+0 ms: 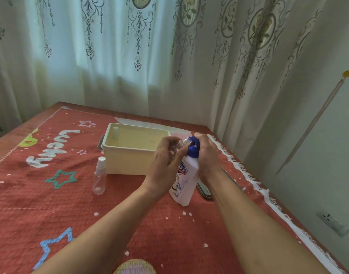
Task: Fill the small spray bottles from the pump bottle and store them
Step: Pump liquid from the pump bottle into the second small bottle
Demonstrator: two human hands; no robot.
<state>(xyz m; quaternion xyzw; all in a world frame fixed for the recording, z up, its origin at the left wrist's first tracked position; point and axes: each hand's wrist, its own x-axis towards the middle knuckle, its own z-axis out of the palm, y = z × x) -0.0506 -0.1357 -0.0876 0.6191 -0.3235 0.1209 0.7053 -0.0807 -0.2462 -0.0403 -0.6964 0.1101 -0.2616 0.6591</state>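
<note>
A white pump bottle (184,182) with a blue pump head stands tilted on the red mat. My right hand (208,155) is wrapped over its pump head. My left hand (165,165) holds a small clear spray bottle (179,144), its open neck tipped against the blue nozzle. A second small clear spray bottle (99,176) with a white cap stands upright to the left of the cream box (128,157). A third small bottle (115,133) stands inside the box at its far left corner.
A red patterned mat (51,204) covers the table. A flat grey lid (204,191) lies behind the pump bottle, partly hidden by my right forearm. Curtains hang behind the table, and a wall with a socket (333,224) is at the right.
</note>
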